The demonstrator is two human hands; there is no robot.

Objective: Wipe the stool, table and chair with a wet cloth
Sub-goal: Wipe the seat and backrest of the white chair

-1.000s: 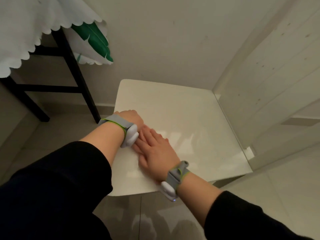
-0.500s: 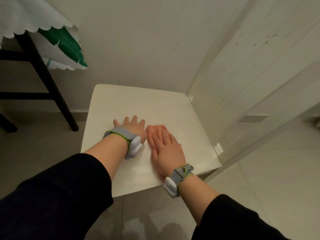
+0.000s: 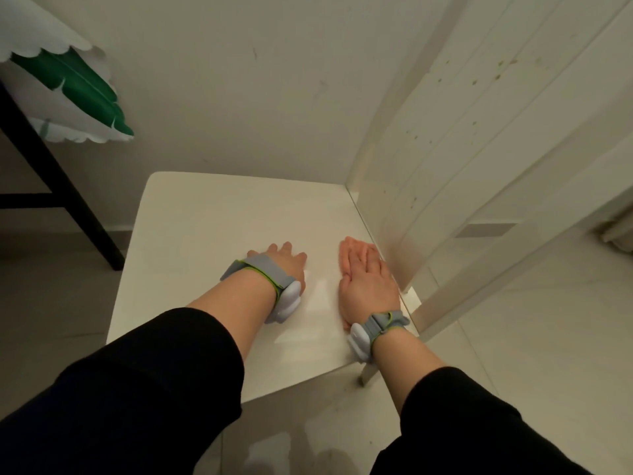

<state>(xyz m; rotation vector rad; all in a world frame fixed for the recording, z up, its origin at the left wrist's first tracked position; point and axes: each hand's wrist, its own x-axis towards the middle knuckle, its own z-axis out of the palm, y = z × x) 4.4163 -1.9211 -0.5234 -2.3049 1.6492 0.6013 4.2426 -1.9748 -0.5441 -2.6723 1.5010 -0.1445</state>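
Hands have parted: left hand (image 3: 286, 265) mid-seat, right hand (image 3: 368, 281) at 3 o'clock by the backrest (image 3: 445, 159), fingers (image 3: 356, 250) straight, empty; glossy white chair seat (image 3: 222, 217) open toward 12.

Nothing legible is being picked up at this moment: no text, label, brand, number or sign can be read. No marking is made out on the chair (image 3: 222, 234), the left wristband (image 3: 265, 269), the right wristband (image 3: 376, 323) or the leaf-printed tablecloth (image 3: 68, 80).
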